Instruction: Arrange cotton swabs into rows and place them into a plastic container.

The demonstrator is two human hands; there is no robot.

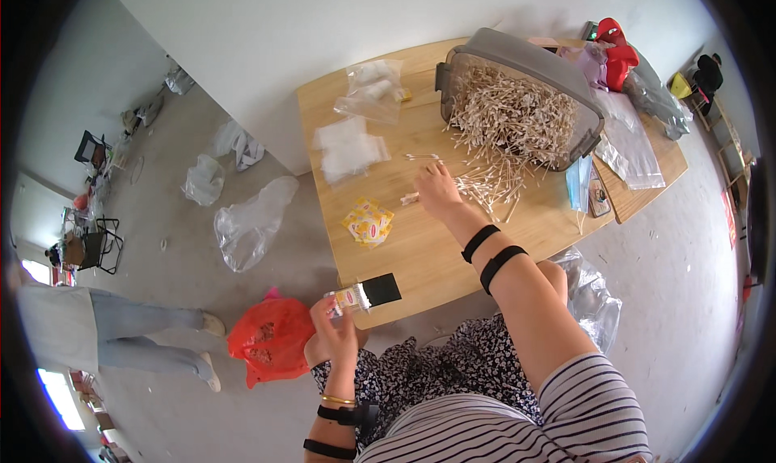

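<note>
My left hand [335,331] is closed around a small clear plastic bag with a yellow label [350,298], at the table's near left corner. Beside that bag lies a flat black square [381,289]. My right hand [439,191] is over the middle of the table, fingers bent and pressed together. Tips of a small bunch of cotton swabs [410,198] stick out at its left side; the fingers hide the rest. A loose pile of cotton swabs [497,186] spreads just right of this hand. More spill from a grey plastic bin [517,46] tipped on its side.
Yellow-and-white packets [369,223], a stack of clear bags [349,149] and a bag with white rolls [372,87] lie on the left. A blue mask [578,184] and a phone [599,200] are at right. A red bag [271,338] sits on the floor; another person's legs [153,325] are nearby.
</note>
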